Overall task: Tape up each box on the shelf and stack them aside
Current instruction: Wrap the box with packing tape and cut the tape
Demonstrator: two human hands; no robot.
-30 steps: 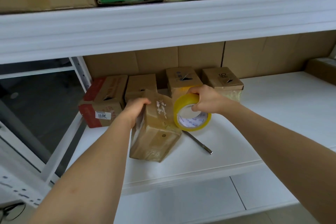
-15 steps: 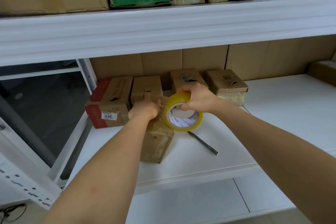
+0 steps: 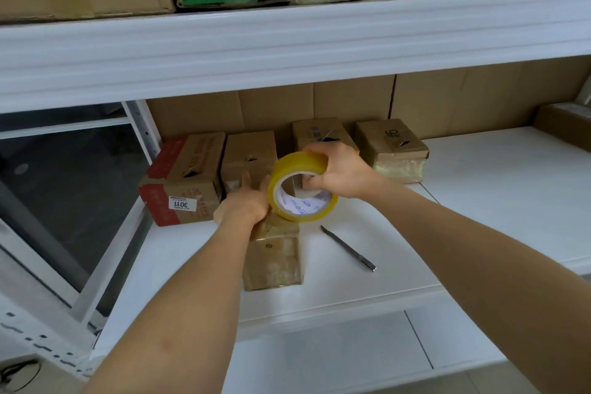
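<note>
Tape roll (image 3: 302, 187) sat gripped in the right hand (image 3: 339, 174), just above the box (image 3: 273, 257) standing on the shelf (image 3: 479, 189); the left hand (image 3: 244, 205) pressed flat-fingered on the box top, nearer it.

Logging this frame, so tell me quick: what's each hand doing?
Left hand: open, pressing on the box.
Right hand: gripping the tape roll.
</note>
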